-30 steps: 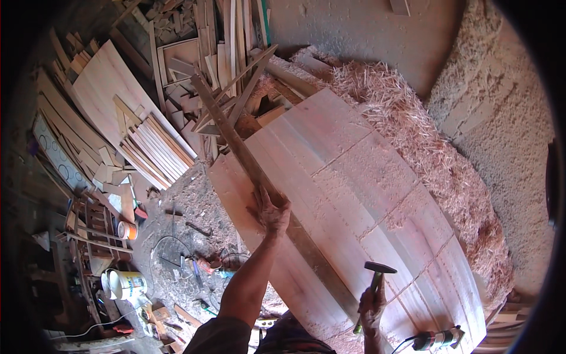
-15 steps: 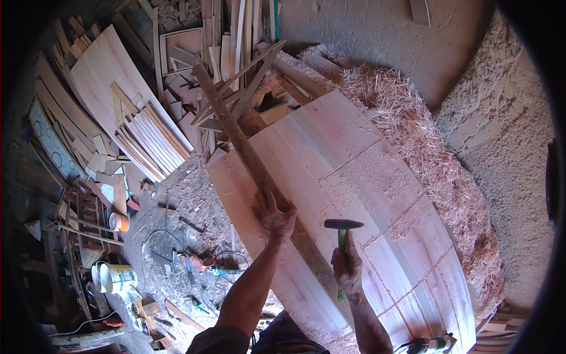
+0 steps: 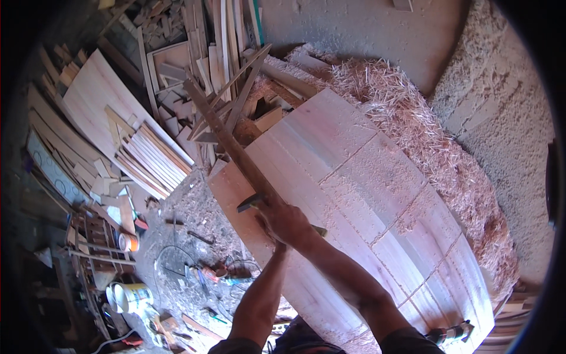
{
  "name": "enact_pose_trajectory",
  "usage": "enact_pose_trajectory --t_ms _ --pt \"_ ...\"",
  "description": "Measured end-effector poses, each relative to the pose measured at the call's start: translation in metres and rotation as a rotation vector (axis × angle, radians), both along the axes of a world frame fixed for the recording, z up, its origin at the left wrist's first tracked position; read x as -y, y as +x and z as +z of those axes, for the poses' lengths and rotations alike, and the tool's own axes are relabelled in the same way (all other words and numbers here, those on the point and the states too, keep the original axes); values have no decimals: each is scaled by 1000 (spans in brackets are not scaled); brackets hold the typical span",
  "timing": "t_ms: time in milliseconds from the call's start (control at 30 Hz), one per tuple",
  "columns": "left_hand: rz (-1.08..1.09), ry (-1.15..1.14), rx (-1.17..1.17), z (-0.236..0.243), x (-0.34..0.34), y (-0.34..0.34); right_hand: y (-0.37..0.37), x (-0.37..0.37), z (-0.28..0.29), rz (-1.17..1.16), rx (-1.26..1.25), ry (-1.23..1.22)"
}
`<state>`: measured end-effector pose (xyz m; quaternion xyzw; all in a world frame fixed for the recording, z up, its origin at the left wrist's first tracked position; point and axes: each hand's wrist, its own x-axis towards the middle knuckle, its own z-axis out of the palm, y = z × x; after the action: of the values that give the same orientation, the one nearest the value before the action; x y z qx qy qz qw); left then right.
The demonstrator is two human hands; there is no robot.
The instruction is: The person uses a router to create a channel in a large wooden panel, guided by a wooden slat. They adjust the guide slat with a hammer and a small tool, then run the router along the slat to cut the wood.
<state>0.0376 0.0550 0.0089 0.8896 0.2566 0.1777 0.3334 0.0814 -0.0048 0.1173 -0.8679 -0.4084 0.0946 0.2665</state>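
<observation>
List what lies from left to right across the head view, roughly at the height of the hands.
Orange can → stack of pale wooden slats → hammer → right hand → curved plank panel → heap of wood shavings → rough wall.

Wood shavings (image 3: 424, 135) are piling along the wall, offcut planks (image 3: 147, 156) are lying stacked at the left, and a white bucket (image 3: 131, 297) is sitting on the littered floor (image 3: 177, 236).

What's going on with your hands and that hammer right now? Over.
Right hand gripping hammer, head down on the batten. Left hand hidden behind right, cannot tell grip. Batten lies across the panel. Nothing in the way.
</observation>
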Motion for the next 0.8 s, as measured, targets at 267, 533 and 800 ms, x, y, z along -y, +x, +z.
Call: enact_pose_trajectory --t_ms 267,533,800 --pt "31 130 -9 -7 5 -1 37 -6 -33 -142 -118 113" --pt "116 238 -94 3 14 12 89 -9 -36 -154 -83 260" --pt "80 230 -96 -5 6 11 99 -42 -24 5 -10 120"
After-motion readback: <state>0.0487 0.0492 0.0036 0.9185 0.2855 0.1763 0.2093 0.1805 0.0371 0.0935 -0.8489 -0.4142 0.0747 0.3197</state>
